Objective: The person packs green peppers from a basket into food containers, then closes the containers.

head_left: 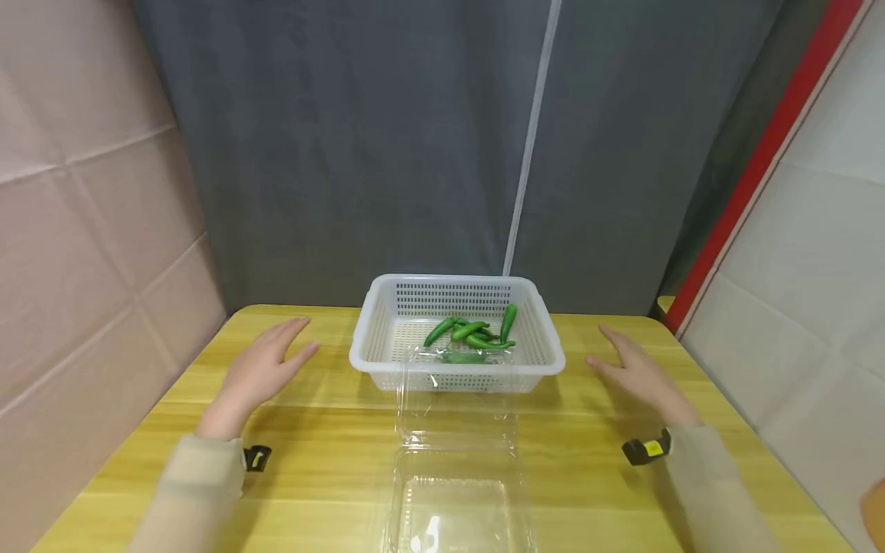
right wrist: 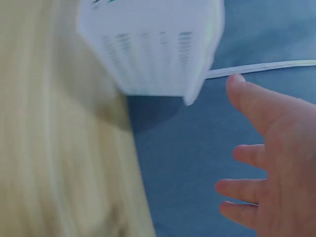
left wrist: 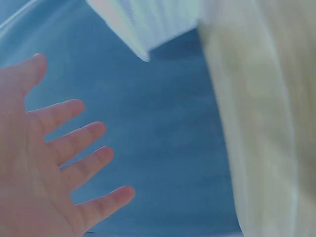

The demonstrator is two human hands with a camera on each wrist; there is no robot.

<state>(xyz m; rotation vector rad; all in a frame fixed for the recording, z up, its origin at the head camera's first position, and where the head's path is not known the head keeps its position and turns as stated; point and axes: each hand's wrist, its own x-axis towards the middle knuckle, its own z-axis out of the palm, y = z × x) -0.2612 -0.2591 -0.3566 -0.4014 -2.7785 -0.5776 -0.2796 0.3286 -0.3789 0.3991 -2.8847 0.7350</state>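
Both hands were held apart above the bench point(head_left: 311, 499), one on each side of a white plastic basket point(head_left: 373, 368). The left hand point(head_left: 259, 369) was wide open, its fingers spread and its thumb standing away from them, and it had hold of nothing. The right hand point(head_left: 639, 376) was also open and had hold of nothing, its thumb well apart from the fingers. Neither touched the basket, though both pointed inward toward it.

The basket sat near the far edge of the bench, its walls pierced with rows of small slots. Inside lay several green peppers point(head_left: 473, 330), most heaped together toward the middle and right, with one pepper point(head_left: 508, 323) leaning at the right. Nearer the person was a clear plastic box point(head_left: 456, 499), opened out into two halves. The near half lay on the bench; the far half overlapped the basket's front rim in the head view, and whether it touched the rim could not be told.

Light sleeves point(head_left: 200, 484) covered the forearms, and a dark band point(head_left: 646, 448) showed at the right wrist. Behind the bench hung a dark grey curtain point(head_left: 366, 153) with a pale strip point(head_left: 528, 146) running down it.
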